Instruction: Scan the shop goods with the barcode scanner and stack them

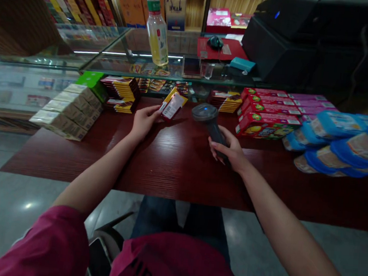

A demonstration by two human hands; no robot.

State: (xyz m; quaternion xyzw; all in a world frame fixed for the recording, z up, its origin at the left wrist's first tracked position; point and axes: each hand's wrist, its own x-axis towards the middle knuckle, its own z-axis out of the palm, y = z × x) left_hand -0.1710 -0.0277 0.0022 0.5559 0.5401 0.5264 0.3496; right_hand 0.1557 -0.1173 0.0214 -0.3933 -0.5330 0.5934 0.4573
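My left hand (146,121) pinches the near left edge of a flat chocolate bar (173,105) in a yellow and dark red wrapper. The bar is tilted, and a white barcode label faces up. In my right hand (226,148) is a dark grey barcode scanner (215,130), gripped by its handle. Its head, with a small blue light on top, points toward the bar, a short gap apart from it. Behind my left hand stands a stack of similar bars (121,93); another stack of bars (225,101) sits beyond the scanner.
On the left of the wooden counter (156,165) are pale boxes (72,109) and a green box (93,83). Red boxes (269,115) and blue-lidded tubs (347,148) line the right. A bottle (157,37) stands on the glass case behind, near a black machine (317,51).
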